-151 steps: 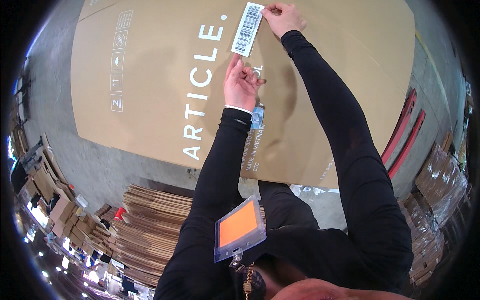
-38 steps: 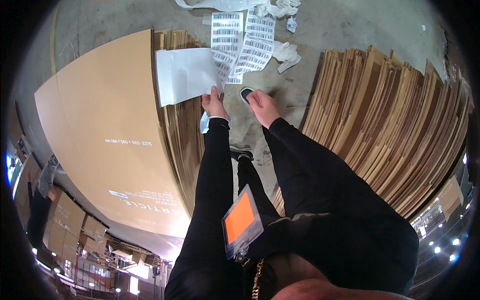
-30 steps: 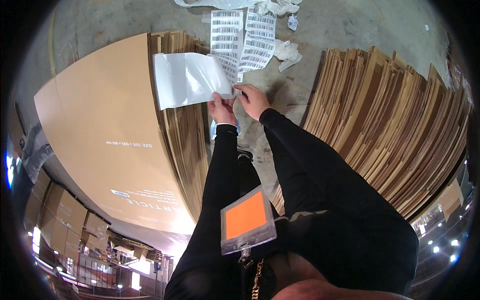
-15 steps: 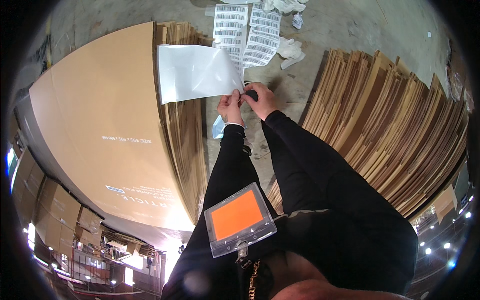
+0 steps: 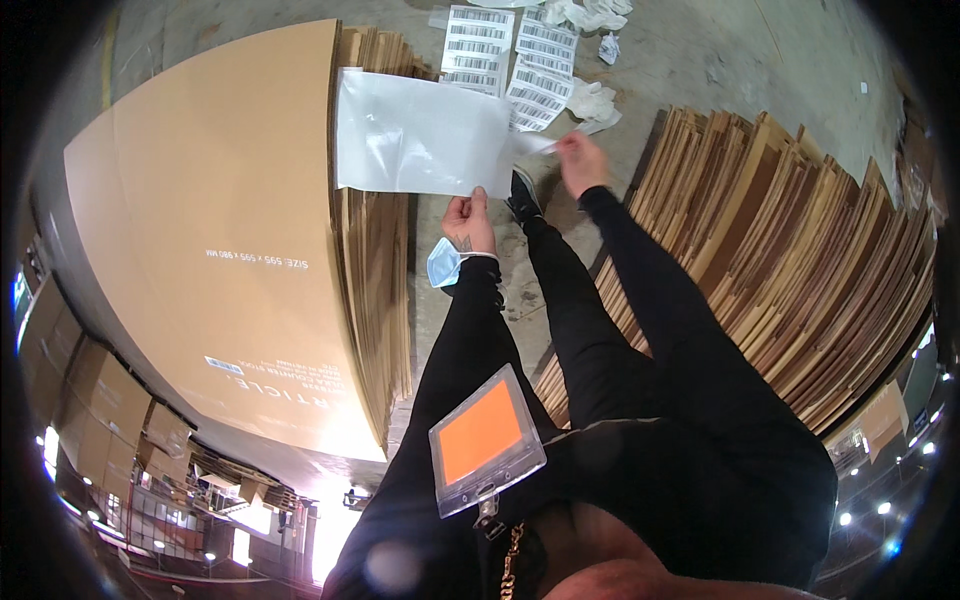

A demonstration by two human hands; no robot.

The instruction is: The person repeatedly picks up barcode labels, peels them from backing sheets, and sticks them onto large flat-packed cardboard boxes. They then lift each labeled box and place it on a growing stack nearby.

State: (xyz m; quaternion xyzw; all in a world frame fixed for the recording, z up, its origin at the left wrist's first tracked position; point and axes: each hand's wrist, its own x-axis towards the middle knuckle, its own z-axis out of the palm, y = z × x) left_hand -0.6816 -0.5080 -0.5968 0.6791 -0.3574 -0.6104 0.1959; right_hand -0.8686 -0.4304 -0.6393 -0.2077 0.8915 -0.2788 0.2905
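Observation:
A glossy white sheet (image 5: 425, 135) stretches across the top edges of the left cardboard stack and out over the gap. My left hand (image 5: 471, 222) pinches its near edge between thumb and fingers. A light blue face mask (image 5: 443, 263) hangs by its loop at my left wrist. Off the sheet's right end, my right hand (image 5: 584, 165) is closed on a narrow white strip (image 5: 536, 144), slightly blurred. Whether the strip is still joined to the sheet is hard to see. Sheets of barcode labels (image 5: 478, 50) lie on the floor just beyond.
Upright flat cardboard boxes (image 5: 215, 200) form a stack on my left. Another row of flattened cardboard (image 5: 770, 250) leans on my right. Crumpled white paper (image 5: 592, 100) lies on the concrete floor (image 5: 690, 60). My shoe (image 5: 522, 195) stands between the stacks.
My hands were together at the sheet's right corner; now the right hand has moved right and away, drawing out a white strip. The left hand keeps its pinch on the sheet.

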